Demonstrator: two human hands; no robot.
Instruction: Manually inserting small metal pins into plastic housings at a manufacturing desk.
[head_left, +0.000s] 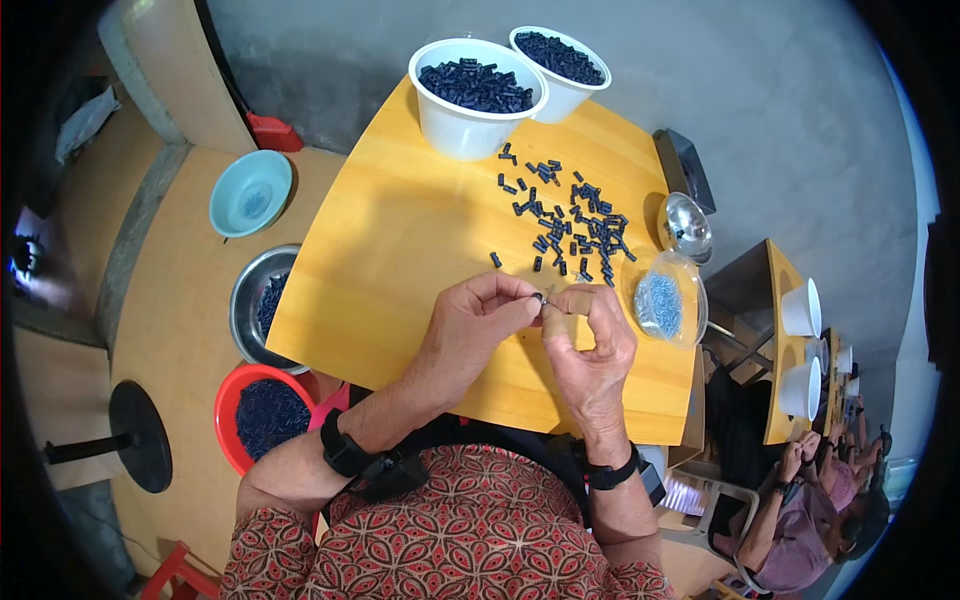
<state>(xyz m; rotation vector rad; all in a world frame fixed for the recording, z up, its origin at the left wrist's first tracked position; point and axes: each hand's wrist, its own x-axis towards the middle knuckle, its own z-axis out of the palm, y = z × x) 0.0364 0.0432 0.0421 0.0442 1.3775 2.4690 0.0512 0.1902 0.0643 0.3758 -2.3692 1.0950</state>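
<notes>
Left hand: thumb and forefinger of the left hand [462, 330] pinch a small black piece [537, 298].
Right hand: fingertips of the right hand [597, 350] meet close beside it; what they grip is too small to tell.
Held piece: between both hands, above the table [350, 300]; mostly covered, its long axis unclear.
Lone piece [495, 260]: beyond the left hand, slanting from far left to near right.
Loose pieces [612, 228]: scattered farther off, long axes pointing every way.
</notes>
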